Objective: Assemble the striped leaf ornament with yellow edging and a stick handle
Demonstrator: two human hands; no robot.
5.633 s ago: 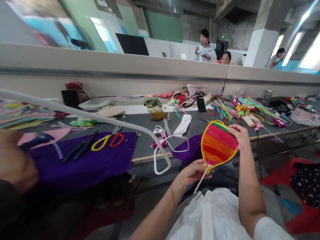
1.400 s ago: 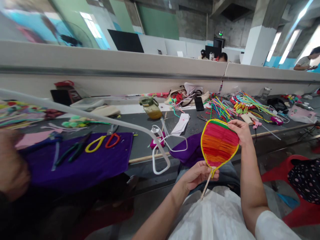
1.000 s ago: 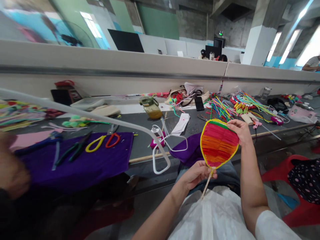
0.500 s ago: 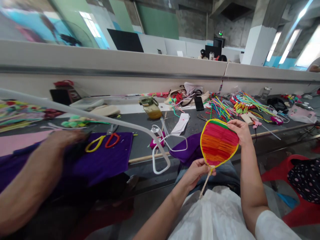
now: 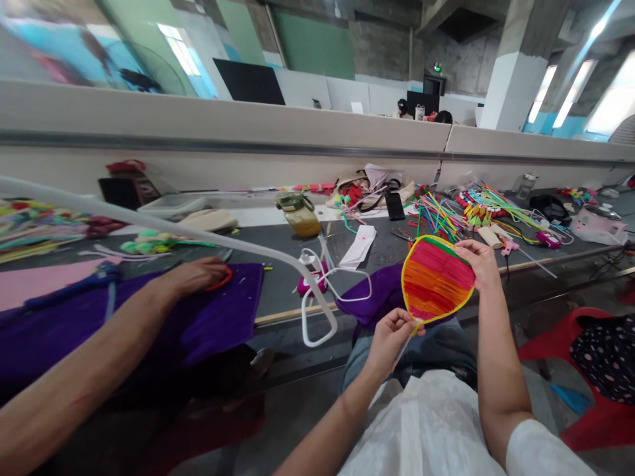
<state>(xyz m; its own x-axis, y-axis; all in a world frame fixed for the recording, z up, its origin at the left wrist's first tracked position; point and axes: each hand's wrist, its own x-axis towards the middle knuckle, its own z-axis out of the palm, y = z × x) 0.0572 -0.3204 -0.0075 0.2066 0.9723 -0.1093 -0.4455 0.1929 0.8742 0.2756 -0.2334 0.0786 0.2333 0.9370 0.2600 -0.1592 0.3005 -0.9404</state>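
A small hand fan (image 5: 436, 279), woven in red and orange bands with a yellow rim, is held up over my lap. My left hand (image 5: 390, 334) pinches its thin pale handle just below the fan's head. My right hand (image 5: 477, 263) grips the upper right rim, thumb on the front. Behind the fan a purple cloth (image 5: 377, 297) hangs over the table's front edge (image 5: 282, 313).
A co-worker's arm (image 5: 94, 360) reaches from the left; its hand (image 5: 198, 274) lies on the scissors on another purple cloth (image 5: 218, 311). On the table: a white looped cord (image 5: 327, 297), an amber jar (image 5: 301, 215), a black phone (image 5: 395, 205), colourful straws (image 5: 446, 215). A red chair (image 5: 595, 370) stands at right.
The co-worker's arm has swung in from the left and its hand now covers the scissors. My left hand has slid a little down the handle; the fan tilted slightly.
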